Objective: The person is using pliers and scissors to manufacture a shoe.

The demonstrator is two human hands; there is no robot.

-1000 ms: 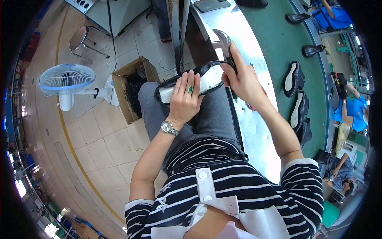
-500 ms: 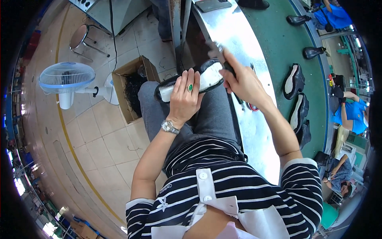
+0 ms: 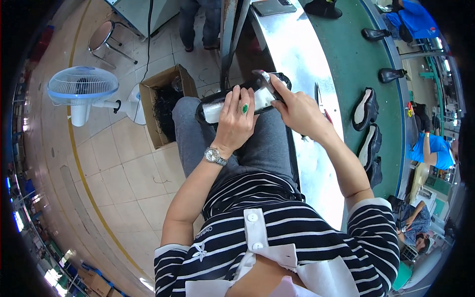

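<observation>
A black shoe upper (image 3: 208,114) lies across my thighs with its white underside facing up. My left hand (image 3: 236,119), wearing a green-stoned ring, holds it around the middle, fingers laid over the white bottom and the thumb hidden. At the shoe's right end, my right hand (image 3: 297,109) is closed on a metal-headed hammer (image 3: 262,76). The hammer's head is over the white underside; whether it touches cannot be made out. Its handle is mostly covered by my fingers.
Right of my legs runs a shiny metal bench (image 3: 316,163) bearing a phone (image 3: 273,6) and scissors (image 3: 318,94). Beyond it, a green conveyor belt (image 3: 341,59) carries several black shoes. At left stand a cardboard box (image 3: 163,141) of black scraps, a fan (image 3: 83,89) and a stool (image 3: 101,35).
The hammer has come down from its raised, blurred position onto or close above the shoe's right end. My left hand keeps its hold, shifted slightly right.
</observation>
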